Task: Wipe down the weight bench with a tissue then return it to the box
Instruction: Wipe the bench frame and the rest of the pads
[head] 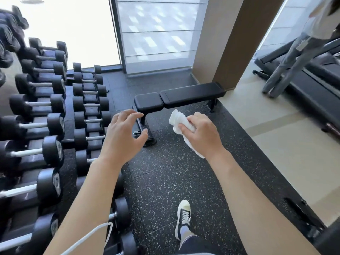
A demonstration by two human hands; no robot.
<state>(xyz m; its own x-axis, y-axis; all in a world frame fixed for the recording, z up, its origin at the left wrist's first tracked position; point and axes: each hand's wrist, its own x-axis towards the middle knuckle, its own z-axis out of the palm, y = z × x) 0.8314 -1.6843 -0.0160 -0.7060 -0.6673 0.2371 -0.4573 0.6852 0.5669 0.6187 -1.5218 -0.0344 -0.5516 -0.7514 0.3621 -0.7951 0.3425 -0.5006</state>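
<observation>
A black padded weight bench (191, 95) stands flat on the speckled rubber floor ahead of me, near a beige pillar. My right hand (204, 134) grips a crumpled white tissue (179, 119), held in the air short of the bench. My left hand (125, 133) hovers beside it with fingers spread and relaxed, holding nothing. Both hands are well above the floor and apart from the bench. No tissue box is in view.
A long rack of black dumbbells (46, 111) fills the left side. A pillar (224, 39) rises behind the bench. At the right a person (292, 57) stands on a treadmill (316, 85). My shoe (183, 218) is on the rubber floor.
</observation>
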